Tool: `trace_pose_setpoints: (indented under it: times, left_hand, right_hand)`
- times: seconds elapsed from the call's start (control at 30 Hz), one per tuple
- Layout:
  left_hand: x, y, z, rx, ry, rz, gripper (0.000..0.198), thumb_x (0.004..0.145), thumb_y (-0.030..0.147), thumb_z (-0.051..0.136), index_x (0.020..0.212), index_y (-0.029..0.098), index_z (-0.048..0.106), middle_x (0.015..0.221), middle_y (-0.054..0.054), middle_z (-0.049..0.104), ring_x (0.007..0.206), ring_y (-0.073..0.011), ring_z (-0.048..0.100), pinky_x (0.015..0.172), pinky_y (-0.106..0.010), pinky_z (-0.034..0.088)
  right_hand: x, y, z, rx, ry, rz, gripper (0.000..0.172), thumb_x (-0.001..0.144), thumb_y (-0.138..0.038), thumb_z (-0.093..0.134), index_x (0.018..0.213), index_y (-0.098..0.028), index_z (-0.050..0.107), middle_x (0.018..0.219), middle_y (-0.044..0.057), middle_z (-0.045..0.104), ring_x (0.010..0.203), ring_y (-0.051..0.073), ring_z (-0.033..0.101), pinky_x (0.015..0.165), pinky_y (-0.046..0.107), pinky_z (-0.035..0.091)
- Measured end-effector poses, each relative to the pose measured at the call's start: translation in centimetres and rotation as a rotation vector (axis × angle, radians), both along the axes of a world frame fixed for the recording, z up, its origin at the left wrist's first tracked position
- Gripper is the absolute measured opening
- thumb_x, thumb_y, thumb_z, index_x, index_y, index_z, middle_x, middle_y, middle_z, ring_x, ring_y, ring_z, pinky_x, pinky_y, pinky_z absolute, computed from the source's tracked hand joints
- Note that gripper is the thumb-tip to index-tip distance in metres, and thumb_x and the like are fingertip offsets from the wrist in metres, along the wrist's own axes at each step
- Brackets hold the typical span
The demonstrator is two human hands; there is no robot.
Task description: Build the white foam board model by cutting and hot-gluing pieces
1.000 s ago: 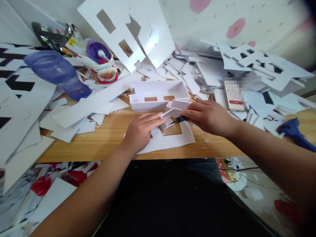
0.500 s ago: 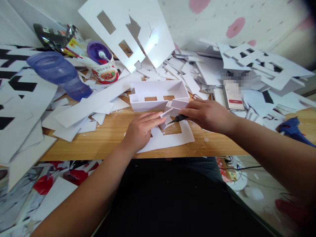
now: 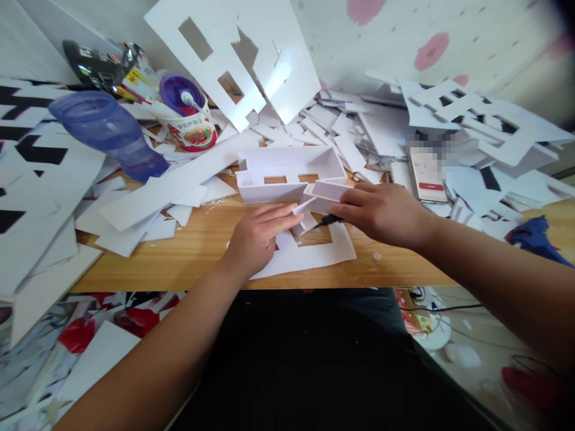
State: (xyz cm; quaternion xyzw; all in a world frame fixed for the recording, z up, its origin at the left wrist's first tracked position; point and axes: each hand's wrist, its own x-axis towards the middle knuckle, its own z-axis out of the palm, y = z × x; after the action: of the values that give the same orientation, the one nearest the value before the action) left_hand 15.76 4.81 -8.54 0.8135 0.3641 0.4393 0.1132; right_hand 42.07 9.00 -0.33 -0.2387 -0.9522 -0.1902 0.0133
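My left hand (image 3: 258, 236) lies on a flat white foam-board sheet (image 3: 309, 254) with a cut-out window, fingers stretched out and pressing against a small white foam piece (image 3: 304, 211). My right hand (image 3: 381, 211) is closed around a black-handled craft knife (image 3: 329, 220), its tip pointing left at that small piece. Just behind stands a white foam-board box model (image 3: 287, 173) with window openings.
White foam offcuts (image 3: 341, 129) cover the wooden table (image 3: 188, 257). A blue plastic bottle (image 3: 108, 134) and an instant-noodle cup (image 3: 191, 123) sit at back left, a phone (image 3: 426, 173) and a blue glue gun (image 3: 534, 239) at right. A large cut board (image 3: 251, 54) leans on the wall.
The knife tip has shifted slightly right and down along the small piece. Both hands stay in nearly the same place.
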Motion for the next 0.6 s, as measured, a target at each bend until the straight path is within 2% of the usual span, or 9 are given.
trace_pose_setpoints:
  times: [0.1,0.27,0.47,0.6]
  left_hand:
    - [0.0,0.0,0.0,-0.021,0.008,-0.006,0.061,0.079,-0.008,0.037,0.119,0.028,0.066,0.128,-0.002,0.065,0.120,-0.0189,0.058,0.100,-0.044,0.052]
    - [-0.1,0.0,-0.3,-0.020,0.005,-0.001,0.059,0.081,-0.007,0.038,0.119,0.028,0.066,0.128,-0.002,0.065,0.120,-0.0187,0.059,0.100,-0.044,0.051]
    - [-0.1,-0.1,-0.2,-0.021,0.012,-0.011,0.059,0.079,-0.008,0.037,0.119,0.024,0.066,0.127,-0.004,0.065,0.120,-0.0195,0.058,0.100,-0.044,0.051]
    - [-0.1,-0.1,-0.1,-0.030,0.009,-0.011,0.062,0.077,-0.009,0.036,0.119,0.026,0.066,0.128,-0.003,0.065,0.120,-0.0191,0.058,0.099,-0.044,0.051]
  right_hand:
    - [0.5,-0.6,0.2,0.001,0.039,0.001,0.030,0.094,-0.013,0.043,0.111,-0.026,0.065,0.090,0.003,0.069,0.080,0.019,0.058,0.058,0.029,0.034]
    - [1.2,-2.1,-0.1,-0.023,0.177,-0.104,0.023,0.096,-0.026,0.049,0.110,-0.021,0.065,0.097,0.007,0.070,0.087,0.021,0.063,0.066,0.031,0.045]
    - [0.8,-4.2,-2.6,-0.099,0.375,-0.280,0.022,0.092,-0.024,0.055,0.112,-0.020,0.065,0.097,0.008,0.070,0.087,0.022,0.066,0.069,0.031,0.050]
    - [0.4,-4.2,-4.0,-0.237,0.454,-0.340,0.026,0.092,-0.024,0.054,0.117,-0.021,0.063,0.099,0.007,0.070,0.085,0.020,0.067,0.071,0.030,0.051]
